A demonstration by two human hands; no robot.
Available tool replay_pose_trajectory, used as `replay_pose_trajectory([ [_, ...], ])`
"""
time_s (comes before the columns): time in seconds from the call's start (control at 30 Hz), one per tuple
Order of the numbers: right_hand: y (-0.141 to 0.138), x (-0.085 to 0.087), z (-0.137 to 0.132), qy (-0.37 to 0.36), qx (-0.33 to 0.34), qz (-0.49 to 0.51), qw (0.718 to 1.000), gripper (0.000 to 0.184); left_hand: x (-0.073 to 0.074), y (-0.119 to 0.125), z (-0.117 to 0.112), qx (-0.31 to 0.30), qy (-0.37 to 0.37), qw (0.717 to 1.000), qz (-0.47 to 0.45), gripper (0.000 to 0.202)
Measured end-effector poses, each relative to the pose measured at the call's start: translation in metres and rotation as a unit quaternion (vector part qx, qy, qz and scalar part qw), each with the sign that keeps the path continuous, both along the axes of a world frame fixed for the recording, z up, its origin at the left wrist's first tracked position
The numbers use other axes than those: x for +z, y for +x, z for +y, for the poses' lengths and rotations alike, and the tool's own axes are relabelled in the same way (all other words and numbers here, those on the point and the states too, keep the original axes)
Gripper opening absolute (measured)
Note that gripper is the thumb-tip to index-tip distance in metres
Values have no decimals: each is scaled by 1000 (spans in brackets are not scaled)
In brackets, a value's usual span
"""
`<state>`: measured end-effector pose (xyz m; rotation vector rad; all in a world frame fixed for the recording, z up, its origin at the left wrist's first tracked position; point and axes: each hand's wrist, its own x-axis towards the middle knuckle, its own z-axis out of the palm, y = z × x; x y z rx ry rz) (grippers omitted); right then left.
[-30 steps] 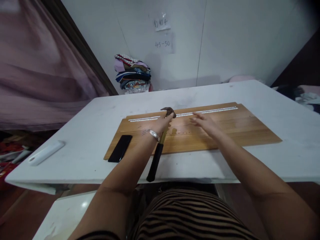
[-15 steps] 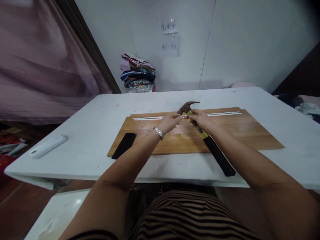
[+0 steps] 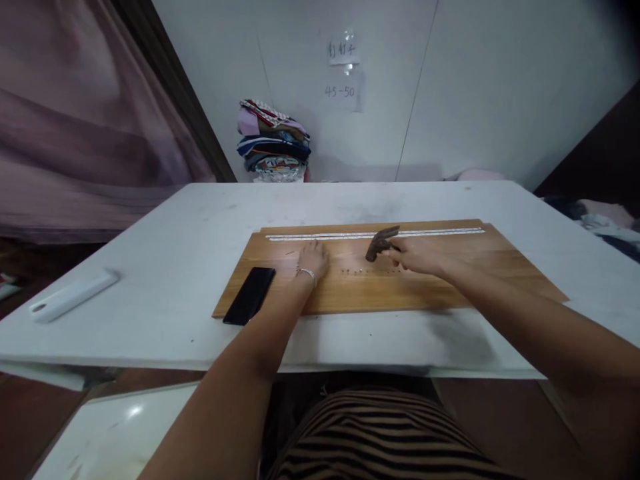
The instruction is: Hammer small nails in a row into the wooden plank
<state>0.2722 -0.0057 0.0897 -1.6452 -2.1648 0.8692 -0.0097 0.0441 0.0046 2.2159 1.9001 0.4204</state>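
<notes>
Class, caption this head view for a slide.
Right hand gripping a hammer over a wooden board, left hand near a black phone.

Dim-ish, cool grey light overall, approx. from above; exact source can't be told. Tabletop (image 3: 150, 253) = brightest lg. area, w/ soft shadows by L forearm (image 3: 265, 327) & under R forearm (image 3: 493, 295). Wall (image 3: 475, 87) flat grey, faint shadow beside clothes pile (image 3: 275, 143). Sm. glare spot on white panel (image 3: 134, 412), btm L; slight sheen mid wooden board (image 3: 440, 290). Curtain (image 3: 90, 120) murky, folds v. dark. Wide-angle distortion, esp. L/R edges stretched; top R corner vignetted to blk. Pic soft thru-out: hammer head (image 3: 375, 252) dark, low detail; nails (image 3: 361, 270) mere specks, too sm. to count.
</notes>
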Motion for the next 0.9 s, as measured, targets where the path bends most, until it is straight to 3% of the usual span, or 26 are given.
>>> replay_pose_trajectory([
  [0.2, -1, -24, -12, 56, 14, -56, 997, 28, -8, 1, 2, -1, 11, 999, 40, 41],
  [0.37, -7, -19, -21, 40, -19, -89, 995, 29, -5, 2, 0, -1, 17, 998, 57, 41],
  [0.57, -12, -12, -27, 51, -4, -100, 994, 27, -5, 4, 0, -1, 18, 999, 49, 39],
  [0.9, -16, -18, -23, 44, -12, -109, 993, 25, -10, 4, 3, 4, 30, 998, 59, 40],
])
